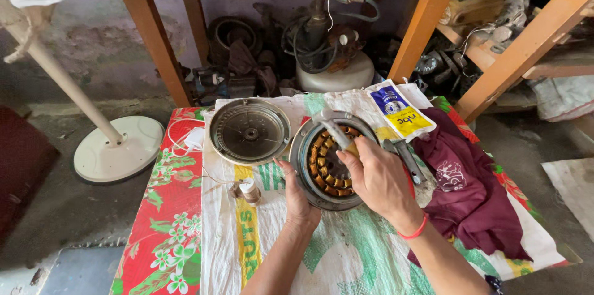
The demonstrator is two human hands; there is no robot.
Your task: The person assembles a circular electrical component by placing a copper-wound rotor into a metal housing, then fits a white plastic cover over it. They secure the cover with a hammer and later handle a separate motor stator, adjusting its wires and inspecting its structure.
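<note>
A round metal motor housing with copper windings (326, 171) lies on a white woven sack. My left hand (296, 195) rests against its near left rim, steadying it. My right hand (376, 177) hovers over the right side of the windings and grips a slim metal tool (334, 129) whose tip points up and left across the housing. A red thread band circles my right wrist.
A round metal cover (249, 131) lies to the left. A small capped bottle (249, 191) stands by my left hand. A maroon cloth (467, 190), a wrench (405, 159) and a yellow-blue packet (399, 109) are on the right. Floral cloth (167, 208), fan stand base (117, 148), wooden table legs behind.
</note>
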